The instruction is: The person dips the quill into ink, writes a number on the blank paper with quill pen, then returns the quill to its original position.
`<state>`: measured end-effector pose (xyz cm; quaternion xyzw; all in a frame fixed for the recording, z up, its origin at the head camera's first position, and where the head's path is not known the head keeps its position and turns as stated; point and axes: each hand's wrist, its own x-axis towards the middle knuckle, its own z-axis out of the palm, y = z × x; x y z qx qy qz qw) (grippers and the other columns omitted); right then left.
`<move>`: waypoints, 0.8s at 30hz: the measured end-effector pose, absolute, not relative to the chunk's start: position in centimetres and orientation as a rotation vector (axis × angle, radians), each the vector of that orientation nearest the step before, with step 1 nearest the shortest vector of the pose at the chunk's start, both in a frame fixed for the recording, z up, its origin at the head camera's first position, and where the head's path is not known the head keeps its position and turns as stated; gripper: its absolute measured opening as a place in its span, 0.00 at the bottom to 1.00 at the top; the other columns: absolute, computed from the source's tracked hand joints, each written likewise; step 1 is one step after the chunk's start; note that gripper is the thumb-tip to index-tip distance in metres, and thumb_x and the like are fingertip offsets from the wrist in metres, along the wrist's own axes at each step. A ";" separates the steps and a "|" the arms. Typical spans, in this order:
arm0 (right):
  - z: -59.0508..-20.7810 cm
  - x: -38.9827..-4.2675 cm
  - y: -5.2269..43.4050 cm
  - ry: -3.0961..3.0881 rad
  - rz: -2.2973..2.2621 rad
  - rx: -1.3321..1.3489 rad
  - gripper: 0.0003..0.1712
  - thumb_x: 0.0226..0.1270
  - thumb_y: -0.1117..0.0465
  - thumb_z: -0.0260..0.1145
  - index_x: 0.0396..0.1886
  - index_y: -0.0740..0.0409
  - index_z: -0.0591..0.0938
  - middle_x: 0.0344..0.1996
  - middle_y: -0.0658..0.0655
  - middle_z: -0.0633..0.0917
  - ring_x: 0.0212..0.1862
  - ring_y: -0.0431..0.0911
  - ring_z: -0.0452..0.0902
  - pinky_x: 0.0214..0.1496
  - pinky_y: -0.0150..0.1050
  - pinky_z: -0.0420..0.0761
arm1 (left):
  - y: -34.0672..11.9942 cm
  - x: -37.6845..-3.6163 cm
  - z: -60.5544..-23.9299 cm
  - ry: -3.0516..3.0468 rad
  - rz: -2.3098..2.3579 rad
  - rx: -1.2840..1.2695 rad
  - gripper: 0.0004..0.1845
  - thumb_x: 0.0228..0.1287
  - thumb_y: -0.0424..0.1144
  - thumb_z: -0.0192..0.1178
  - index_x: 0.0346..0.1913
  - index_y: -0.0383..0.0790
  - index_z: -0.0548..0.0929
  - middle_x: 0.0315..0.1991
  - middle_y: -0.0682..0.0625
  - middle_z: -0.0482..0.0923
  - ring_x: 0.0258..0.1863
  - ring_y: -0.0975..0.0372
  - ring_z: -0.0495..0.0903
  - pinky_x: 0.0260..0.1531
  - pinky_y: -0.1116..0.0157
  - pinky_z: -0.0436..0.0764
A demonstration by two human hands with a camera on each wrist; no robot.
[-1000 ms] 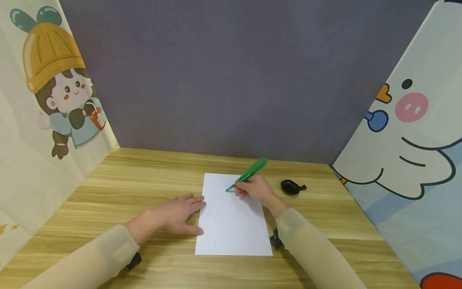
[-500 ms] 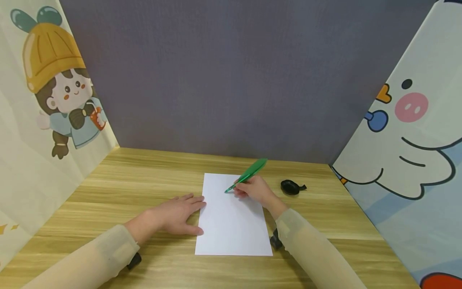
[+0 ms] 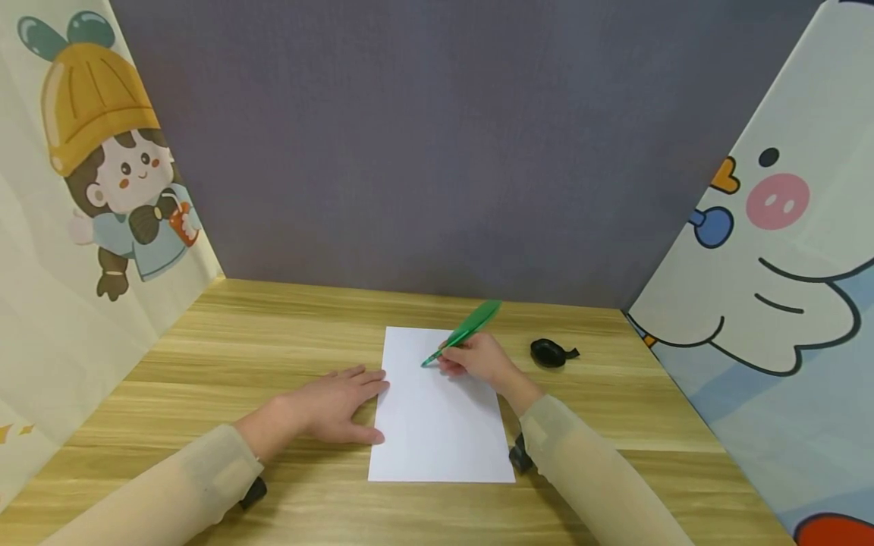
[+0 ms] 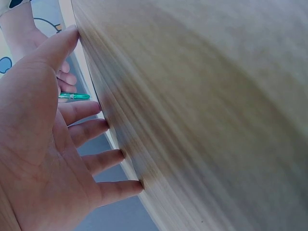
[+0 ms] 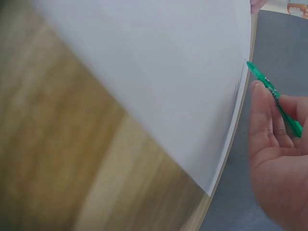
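Observation:
A white sheet of paper (image 3: 437, 432) lies flat on the wooden table. My right hand (image 3: 481, 360) pinches a green pen (image 3: 471, 326) with a feather-shaped top, tilted so its tip meets the upper middle of the sheet. In the right wrist view the pen (image 5: 272, 91) runs between thumb and fingers, its point at the paper's surface. My left hand (image 3: 337, 406) lies spread, with its fingertips and thumb at the paper's left edge. Seen from the left wrist, its fingers (image 4: 103, 161) are straight with their tips down on the surface. No clear mark shows on the paper.
A round black object with a short tab (image 3: 548, 353) lies on the table right of the paper. A grey panel (image 3: 423, 152) rises behind the table (image 3: 300, 318). Cartoon-printed sheets stand at left and right. Dark wrist devices show under both sleeves.
The pen tip has slid slightly left and toward the person across the paper, with the right hand following. The left hand and the sheet keep their places.

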<state>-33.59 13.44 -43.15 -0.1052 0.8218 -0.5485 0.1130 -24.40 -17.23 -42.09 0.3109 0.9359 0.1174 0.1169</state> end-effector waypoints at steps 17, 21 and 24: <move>-43.2 -33.5 13.5 2.382 -1.612 -0.353 0.11 0.81 0.66 0.68 0.53 0.69 0.90 0.41 0.65 0.95 0.40 0.48 0.94 0.46 0.42 0.95 | -17.2 -24.4 -42.1 2.743 0.344 0.911 0.51 0.72 0.70 0.66 0.84 0.38 0.69 0.86 0.41 0.63 0.85 0.34 0.60 0.79 0.29 0.67; -43.3 -33.5 13.6 2.372 -1.615 -0.361 0.11 0.80 0.66 0.69 0.53 0.69 0.90 0.41 0.64 0.95 0.39 0.46 0.94 0.46 0.41 0.95 | -17.2 -24.4 -42.1 2.743 0.342 0.910 0.51 0.72 0.70 0.66 0.84 0.38 0.69 0.86 0.41 0.63 0.85 0.34 0.60 0.79 0.29 0.67; -43.3 -33.4 13.6 2.368 -1.617 -0.370 0.11 0.80 0.67 0.68 0.52 0.69 0.90 0.41 0.65 0.95 0.39 0.47 0.94 0.45 0.42 0.95 | -17.2 -24.5 -42.2 2.744 0.341 0.912 0.51 0.72 0.70 0.66 0.84 0.38 0.69 0.86 0.41 0.63 0.85 0.34 0.61 0.79 0.29 0.67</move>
